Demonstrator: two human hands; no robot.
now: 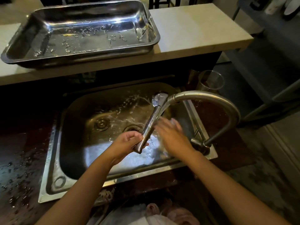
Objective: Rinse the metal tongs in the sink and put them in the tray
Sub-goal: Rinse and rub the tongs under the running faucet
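The left hand (128,141) reaches in from six o'clock over the sink (53,143), fingers curled tight around the hinge end of the metal tongs (151,122), which slant up toward one o'clock so their scoop-shaped tips sit in the stream at the spout of the faucet (211,98). The right hand (172,135) comes in from five o'clock, palm down, fingers spread and blurred, loose against the tongs' shaft just at three o'clock of it; whether it actually grips anything cannot be told. Water splashes across the basin around the two drain fittings (101,124) at nine o'clock of the tongs. The faucet's arch curves over the sink's right rim, closing in that side, while the basin's left half lies open. At twelve o'clock, on a raised pale counter (194,30) behind the sink, the metal tray (146,44) sits wet with droplets, nothing in it. A clear glass (211,82) stands at one o'clock behind the faucet. The dark countertop (19,159) at nine o'clock is spattered with water.
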